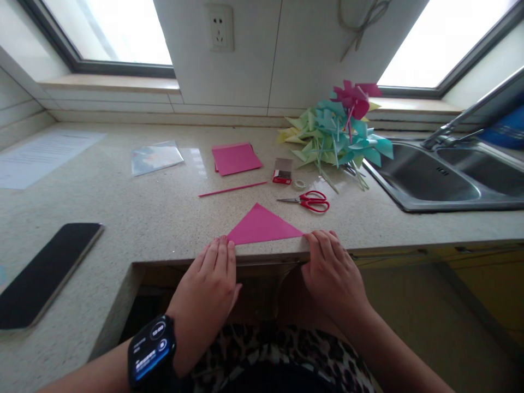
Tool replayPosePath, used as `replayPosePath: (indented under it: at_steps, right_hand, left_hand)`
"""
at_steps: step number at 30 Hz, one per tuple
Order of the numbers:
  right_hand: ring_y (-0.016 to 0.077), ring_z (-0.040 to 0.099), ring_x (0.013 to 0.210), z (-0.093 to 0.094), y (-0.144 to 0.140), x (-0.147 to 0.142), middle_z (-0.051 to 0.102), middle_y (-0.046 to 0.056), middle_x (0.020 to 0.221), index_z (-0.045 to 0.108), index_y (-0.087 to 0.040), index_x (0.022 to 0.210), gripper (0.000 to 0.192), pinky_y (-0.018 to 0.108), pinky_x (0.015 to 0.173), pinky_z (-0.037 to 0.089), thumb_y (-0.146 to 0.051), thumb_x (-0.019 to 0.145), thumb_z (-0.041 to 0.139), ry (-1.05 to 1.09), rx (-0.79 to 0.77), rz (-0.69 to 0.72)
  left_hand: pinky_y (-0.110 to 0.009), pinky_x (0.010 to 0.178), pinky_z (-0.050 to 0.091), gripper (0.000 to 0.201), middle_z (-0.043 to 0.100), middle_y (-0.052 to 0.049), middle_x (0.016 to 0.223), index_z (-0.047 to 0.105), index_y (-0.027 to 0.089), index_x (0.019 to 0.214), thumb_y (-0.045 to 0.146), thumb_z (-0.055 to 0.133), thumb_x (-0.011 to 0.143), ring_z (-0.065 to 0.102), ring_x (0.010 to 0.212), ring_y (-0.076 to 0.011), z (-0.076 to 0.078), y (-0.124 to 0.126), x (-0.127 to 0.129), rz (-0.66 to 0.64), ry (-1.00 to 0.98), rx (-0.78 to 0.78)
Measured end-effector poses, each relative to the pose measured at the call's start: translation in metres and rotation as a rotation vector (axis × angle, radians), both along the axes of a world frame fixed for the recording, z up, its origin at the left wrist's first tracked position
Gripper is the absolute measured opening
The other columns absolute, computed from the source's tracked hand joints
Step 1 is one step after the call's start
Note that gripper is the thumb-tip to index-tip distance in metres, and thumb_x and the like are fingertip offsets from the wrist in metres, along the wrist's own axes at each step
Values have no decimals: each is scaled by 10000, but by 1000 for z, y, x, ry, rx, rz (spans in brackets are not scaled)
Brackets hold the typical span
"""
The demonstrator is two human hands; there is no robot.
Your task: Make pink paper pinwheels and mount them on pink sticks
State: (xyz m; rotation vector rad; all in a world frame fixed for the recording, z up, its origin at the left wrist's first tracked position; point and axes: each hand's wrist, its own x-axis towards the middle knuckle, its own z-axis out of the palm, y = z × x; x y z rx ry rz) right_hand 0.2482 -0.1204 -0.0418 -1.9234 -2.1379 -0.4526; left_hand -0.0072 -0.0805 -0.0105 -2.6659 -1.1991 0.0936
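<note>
A pink sheet of paper (264, 226), folded into a triangle, lies at the counter's front edge with its long side toward me. My left hand (213, 278) rests its outstretched fingertips flat on the left corner, thumb apart and below the edge. At the opposite corner, my right hand (333, 267) presses down with slightly bent fingers, its thumb also away from the paper. Just beyond the triangle are red-handled scissors (313, 201), a thin pink stick (232, 189), a roll of clear tape (299, 185) and a small red box (282, 171).
Pink square sheets (236, 159) lie farther back, beside a clear plastic packet (156, 158). Paper pinwheels (338, 134) are heaped near the steel sink (421, 177) at right. A phone (47, 278) and a printed sheet (41, 155) are on the left.
</note>
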Motion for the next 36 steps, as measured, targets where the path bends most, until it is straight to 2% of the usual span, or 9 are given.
replayPosePath:
  at_steps: [4, 7, 12, 20, 23, 26, 30, 33, 36]
  right_hand:
    - [352, 486, 1269, 3, -2, 0, 582, 187, 1268, 525, -56, 1299, 476, 528, 1188, 343, -115, 828, 562, 69, 0, -15]
    - [357, 489, 1244, 6, -4, -3, 567, 196, 1292, 489, -56, 1348, 504, 541, 1129, 404, -168, 863, 563, 164, 23, -15]
    - [308, 504, 1223, 10, -1, -21, 576, 162, 1308, 504, -113, 1354, 454, 477, 1066, 460, -152, 903, 534, 313, -22, 152]
    - [271, 491, 1308, 6, 22, -47, 545, 67, 1479, 493, -235, 1434, 476, 458, 1083, 402, -176, 965, 550, 280, -111, 381]
    - [268, 501, 1299, 3, 30, -46, 575, 32, 1463, 552, -274, 1382, 391, 462, 1079, 384, -259, 992, 574, 272, -114, 451]
    - [258, 528, 1262, 1, 34, -43, 639, 30, 1386, 608, -254, 1311, 339, 460, 1070, 380, -286, 974, 618, 322, -102, 513]
    - [225, 601, 1159, 3, 32, -40, 714, 30, 1261, 663, -245, 1229, 252, 430, 1005, 422, -249, 985, 599, 407, -44, 598]
    - [199, 651, 1056, 9, 27, -36, 752, 32, 1156, 682, -241, 1171, 219, 406, 947, 458, -208, 997, 553, 497, -20, 634]
    - [210, 660, 1044, 14, 21, -29, 749, 49, 1125, 663, -245, 1188, 233, 420, 934, 487, -223, 993, 536, 605, -35, 650]
  left_hand:
    - [-519, 1086, 457, 625, 533, -322, 1431, 503, -73, 1414, 259, 611, 895, 539, 1298, -402, 3, 2, -2, -24, -22, 14]
    - [-517, 1021, 497, 561, 633, -274, 1292, 574, -30, 1360, 247, 643, 876, 593, 1181, -379, 10, 6, -3, -25, -86, 2]
    - [-496, 895, 539, 331, 661, -146, 1019, 672, 72, 1189, 188, 626, 882, 609, 989, -321, 19, 10, -3, -51, -201, -65]
    - [-483, 908, 505, 208, 649, -87, 1060, 647, 167, 1113, 153, 602, 911, 571, 1004, -286, 11, 9, -2, -222, -367, -259]
    - [-483, 937, 483, 258, 654, -82, 1100, 633, 178, 1145, 182, 649, 887, 560, 1033, -285, 10, 16, -3, -283, -457, -313]
    - [-480, 913, 474, 289, 663, -84, 1080, 643, 180, 1121, 298, 696, 863, 562, 1013, -286, 13, 25, -7, -299, -588, -357]
    - [-419, 856, 467, 182, 669, -67, 955, 676, 178, 999, 302, 549, 957, 580, 922, -237, 22, 38, -13, -146, -774, -425]
    - [-339, 740, 468, 353, 658, -47, 823, 679, 173, 844, 349, 426, 1017, 596, 795, -192, 25, 49, -18, 92, -889, -556]
    - [-270, 561, 433, 488, 612, -12, 622, 681, 159, 787, 488, 397, 1009, 565, 571, -147, 24, 57, -23, 335, -1048, -810]
